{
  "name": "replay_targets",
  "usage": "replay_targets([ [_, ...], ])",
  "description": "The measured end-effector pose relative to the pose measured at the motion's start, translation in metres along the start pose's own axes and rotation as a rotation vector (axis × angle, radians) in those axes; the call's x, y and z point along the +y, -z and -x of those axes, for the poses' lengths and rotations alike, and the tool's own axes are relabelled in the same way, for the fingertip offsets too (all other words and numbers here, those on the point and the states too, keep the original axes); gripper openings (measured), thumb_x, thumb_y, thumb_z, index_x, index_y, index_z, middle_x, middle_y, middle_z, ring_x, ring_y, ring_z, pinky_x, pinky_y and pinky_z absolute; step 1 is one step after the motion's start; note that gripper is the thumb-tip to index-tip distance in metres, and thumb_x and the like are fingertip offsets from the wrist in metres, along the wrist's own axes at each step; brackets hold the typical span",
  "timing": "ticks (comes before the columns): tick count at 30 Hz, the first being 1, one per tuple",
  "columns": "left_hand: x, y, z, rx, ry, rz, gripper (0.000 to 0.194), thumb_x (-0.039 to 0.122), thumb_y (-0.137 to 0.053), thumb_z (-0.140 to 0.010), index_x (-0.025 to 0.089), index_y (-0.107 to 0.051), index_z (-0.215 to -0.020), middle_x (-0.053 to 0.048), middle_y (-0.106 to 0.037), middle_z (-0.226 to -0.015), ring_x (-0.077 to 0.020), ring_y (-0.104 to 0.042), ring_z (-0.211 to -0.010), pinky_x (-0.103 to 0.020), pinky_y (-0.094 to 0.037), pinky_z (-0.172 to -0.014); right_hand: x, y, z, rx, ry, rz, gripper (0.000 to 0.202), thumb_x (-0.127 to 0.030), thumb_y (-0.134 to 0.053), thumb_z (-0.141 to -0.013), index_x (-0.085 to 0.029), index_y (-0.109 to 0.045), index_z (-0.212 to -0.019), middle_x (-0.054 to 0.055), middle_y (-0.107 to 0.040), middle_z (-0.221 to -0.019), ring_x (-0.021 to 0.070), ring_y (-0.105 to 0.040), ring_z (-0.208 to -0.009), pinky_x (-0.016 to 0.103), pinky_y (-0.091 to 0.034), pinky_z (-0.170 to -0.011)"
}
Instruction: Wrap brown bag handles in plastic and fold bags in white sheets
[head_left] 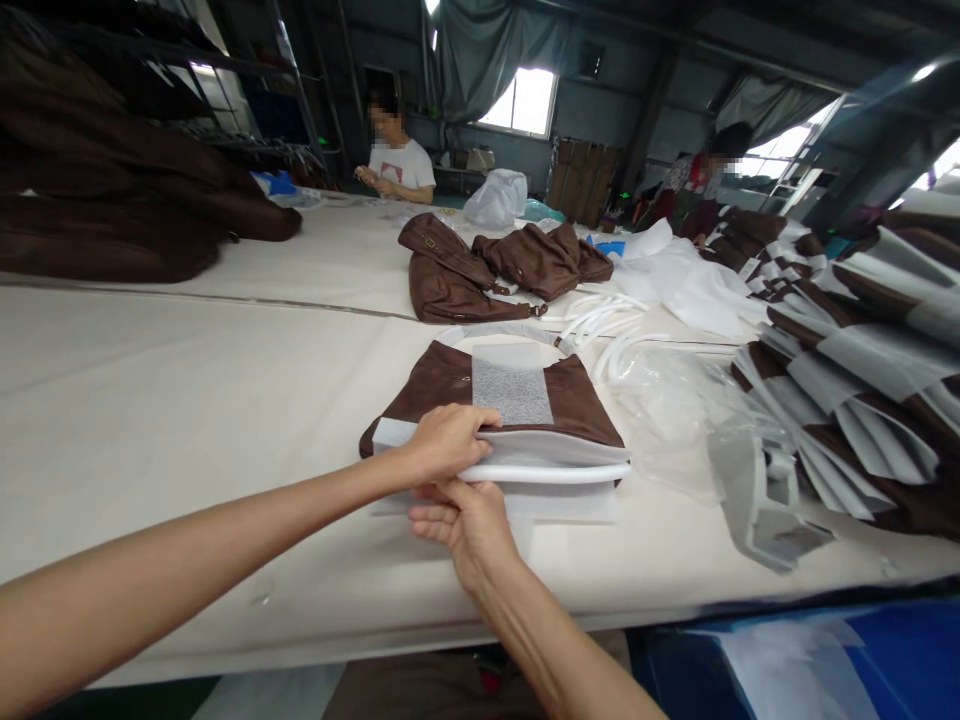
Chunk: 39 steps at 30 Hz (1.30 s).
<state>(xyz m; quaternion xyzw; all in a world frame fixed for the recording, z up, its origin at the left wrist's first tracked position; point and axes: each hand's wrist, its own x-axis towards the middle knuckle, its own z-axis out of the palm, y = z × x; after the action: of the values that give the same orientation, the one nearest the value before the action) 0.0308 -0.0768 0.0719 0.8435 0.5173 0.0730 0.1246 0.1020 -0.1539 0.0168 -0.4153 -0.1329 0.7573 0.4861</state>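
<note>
In front of me a brown bag lies on the table, with a grey-white protective wrap across its middle and its handle at the far side. White sheeting shows at its near edge. My left hand is closed at that edge, fingers curled over the brown and white layers. Just below it, my right hand is turned palm up. Its thumb and index finger pinch the left part of a white foam rod, the other fingers stretched out. The rod runs right along the bag's edge; the hands hide its left end.
To the right are a grey tape dispenser, clear plastic film and a stack of wrapped brown bags. Loose white rods and brown bags lie beyond. More brown bags are piled left. Two people work at the back.
</note>
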Motion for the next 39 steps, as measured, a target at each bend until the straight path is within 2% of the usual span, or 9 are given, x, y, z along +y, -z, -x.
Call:
replay_targets([
  [7,-0.004,-0.006,0.008,-0.005,-0.061,0.01,0.018,0.027,-0.067,-0.08,0.028,-0.069,-0.099,0.001,-0.075,-0.1,-0.0242,-0.068,-0.092,-0.029,-0.044,-0.071,-0.001,-0.017,-0.021,-0.009,0.072,0.126,0.02,-0.031,-0.06,-0.084,-0.016,-0.065,-0.096,0.002,-0.068,-0.069,0.013,-0.062,-0.051,0.027,-0.055,-0.052],
  [11,-0.008,-0.018,0.013,0.045,-0.15,-0.017,0.02,0.017,-0.065,-0.082,0.027,-0.068,-0.1,0.001,-0.073,-0.102,-0.0209,-0.067,-0.092,-0.028,-0.045,-0.071,-0.001,0.0,-0.013,-0.15,0.035,0.258,0.031,-0.036,-0.073,-0.072,-0.016,-0.064,-0.094,0.0,-0.066,-0.066,0.017,-0.064,-0.056,0.031,-0.055,-0.057],
  [14,-0.011,-0.027,0.017,0.11,-0.211,-0.048,0.026,0.009,-0.062,-0.08,0.025,-0.066,-0.1,0.001,-0.072,-0.099,-0.0189,-0.065,-0.093,-0.027,-0.044,-0.07,-0.023,0.026,0.013,-0.238,0.011,0.702,0.033,-0.046,-0.068,-0.077,-0.015,-0.066,-0.089,0.003,-0.065,-0.064,0.0194,-0.064,-0.057,0.033,-0.054,-0.058],
  [15,-0.012,-0.03,0.018,0.126,-0.224,-0.063,0.026,0.007,-0.062,-0.08,0.024,-0.066,-0.1,0.001,-0.071,-0.098,-0.0187,-0.064,-0.093,-0.027,-0.044,-0.069,-0.037,0.037,0.023,-0.222,0.115,0.9,0.032,-0.047,-0.062,-0.082,-0.016,-0.067,-0.088,0.004,-0.066,-0.067,0.0205,-0.064,-0.06,0.034,-0.054,-0.06],
  [18,-0.013,-0.035,0.021,0.129,-0.269,-0.127,0.025,0.008,-0.062,-0.081,0.024,-0.065,-0.1,0.0,-0.07,-0.096,-0.0186,-0.063,-0.091,-0.026,-0.042,-0.064,-0.089,0.072,0.041,-0.029,0.932,1.442,0.027,-0.038,-0.058,-0.09,-0.022,-0.069,-0.108,0.012,-0.069,-0.103,0.0278,-0.062,-0.1,0.044,-0.049,-0.091],
  [20,-0.012,-0.037,0.022,0.121,-0.297,-0.167,0.023,0.009,-0.061,-0.083,0.023,-0.064,-0.101,-0.001,-0.069,-0.096,-0.0186,-0.061,-0.09,-0.026,-0.041,-0.061,-0.117,0.095,0.038,0.051,1.181,1.756,0.041,-0.035,-0.062,-0.087,-0.021,-0.062,-0.126,0.015,-0.061,-0.129,0.0349,-0.051,-0.123,0.052,-0.04,-0.103],
  [28,-0.027,-0.022,0.027,0.099,-0.45,-0.314,0.015,0.011,-0.051,-0.092,0.021,-0.063,-0.095,-0.004,-0.067,-0.096,-0.0178,-0.057,-0.084,-0.026,-0.042,-0.057,-0.109,0.172,0.004,-0.082,1.507,2.123,0.032,-0.007,-0.039,-0.095,-0.017,-0.068,-0.107,0.01,-0.066,-0.129,0.0255,-0.059,-0.122,0.038,-0.05,-0.096],
  [34,-0.06,-0.037,0.061,0.222,-0.401,-0.194,0.024,0.015,-0.045,-0.097,0.022,-0.067,-0.09,-0.005,-0.067,-0.121,-0.0183,-0.058,-0.114,-0.03,-0.05,-0.091,-0.109,0.193,0.006,-0.23,1.563,2.13,0.059,-0.002,-0.035,-0.091,-0.02,-0.043,-0.147,0.011,-0.052,-0.144,0.0282,-0.043,-0.138,0.047,-0.041,-0.11],
  [39,-0.066,-0.054,0.089,0.271,-0.356,-0.137,0.033,0.01,-0.037,-0.095,0.02,-0.067,-0.105,-0.007,-0.06,-0.136,-0.0205,-0.049,-0.131,-0.042,-0.037,-0.114,-0.111,0.197,0.006,-0.306,1.472,2.245,0.064,-0.007,-0.036,-0.094,-0.032,-0.033,-0.153,0.01,-0.043,-0.151,0.0321,-0.039,-0.14,0.052,-0.042,-0.109],
])
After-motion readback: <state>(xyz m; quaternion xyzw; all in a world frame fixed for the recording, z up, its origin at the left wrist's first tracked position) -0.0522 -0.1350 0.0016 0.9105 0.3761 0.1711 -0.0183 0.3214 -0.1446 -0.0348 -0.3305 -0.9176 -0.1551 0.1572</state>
